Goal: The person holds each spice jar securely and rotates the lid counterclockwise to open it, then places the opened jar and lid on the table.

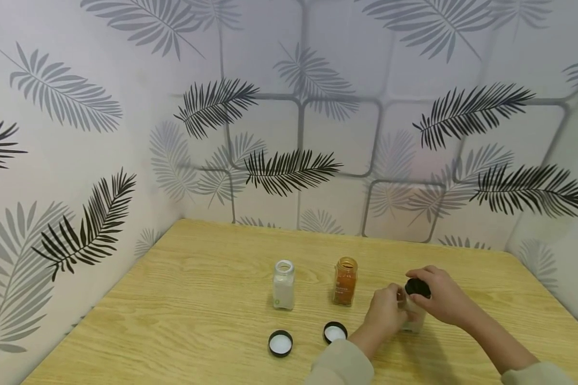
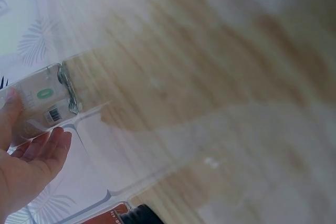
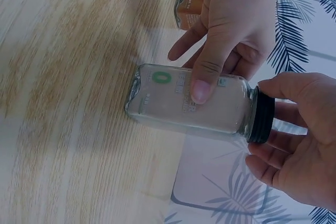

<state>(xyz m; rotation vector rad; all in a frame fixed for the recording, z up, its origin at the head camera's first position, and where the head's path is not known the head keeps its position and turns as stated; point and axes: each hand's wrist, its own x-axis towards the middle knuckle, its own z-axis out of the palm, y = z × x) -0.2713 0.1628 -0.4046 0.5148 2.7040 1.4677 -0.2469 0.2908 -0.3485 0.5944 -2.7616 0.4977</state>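
A square glass spice jar [image 3: 168, 103] of pale powder stands on the table at the right, a black lid [image 1: 417, 287] on its neck. My left hand [image 1: 384, 313] grips the jar's body, its thumb across the printed front in the right wrist view. The fingers and thumb of my right hand [image 1: 440, 297] pinch the rim of the lid from above. In the left wrist view, the jar's base [image 2: 68, 90] shows beside my left fingers. Whether the lid is loose or tight, I cannot tell.
Left of my hands stand two lidless jars, one with orange-red powder [image 1: 344, 286] and another with white powder [image 1: 283, 291]. Two black lids lie white inside up in front of them, one at the left [image 1: 280, 343], one near my left sleeve [image 1: 335, 331]. A leaf-patterned wall [image 1: 270, 203] borders the wooden table [image 1: 197, 321].
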